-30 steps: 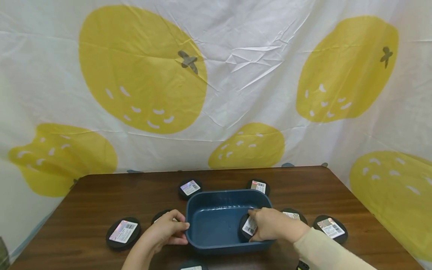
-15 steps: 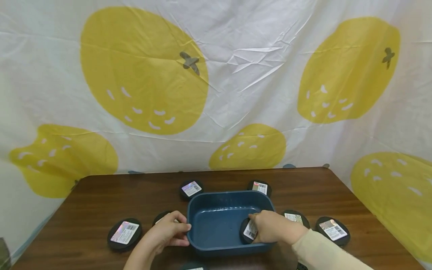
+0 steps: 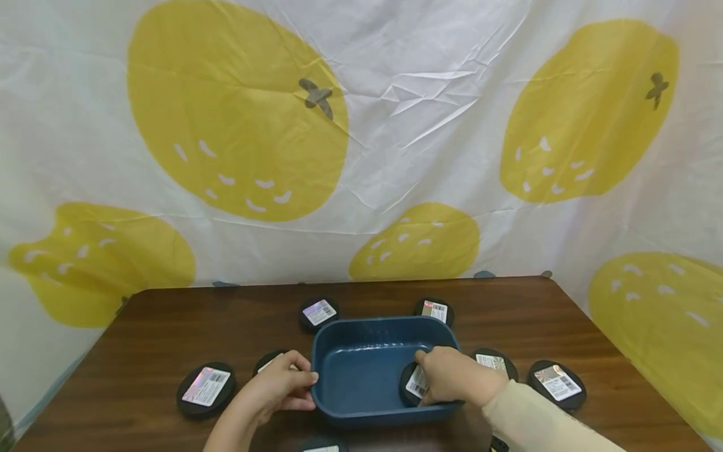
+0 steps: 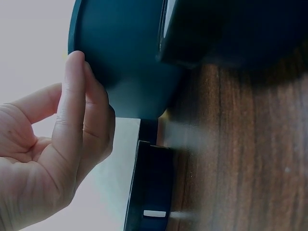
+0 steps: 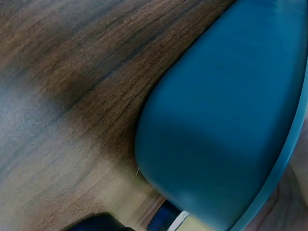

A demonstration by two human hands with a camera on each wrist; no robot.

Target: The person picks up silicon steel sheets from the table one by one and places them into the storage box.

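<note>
In the head view, a deep blue basin [image 3: 361,370] with rounded corners stands on the table. My left hand [image 3: 282,380] holds its left end, fingertips at the rim; in the left wrist view the bent fingers [image 4: 72,91] meet the edge of the basin [image 4: 125,57]. My right hand [image 3: 454,375] reaches over the right side and grips a round black disc [image 3: 415,384] with a white barcode label, inside the basin near its front right corner. That hand covers part of the disc. The right wrist view shows mainly the outer wall of the basin [image 5: 216,115].
Several similar labelled black discs lie around the basin: one at far left [image 3: 206,389], two behind, such as the back-left disc [image 3: 319,314], one at far right [image 3: 557,384], and one at the front [image 3: 324,447]. A lemon-print cloth [image 3: 412,157] hangs behind the wooden table [image 3: 226,320].
</note>
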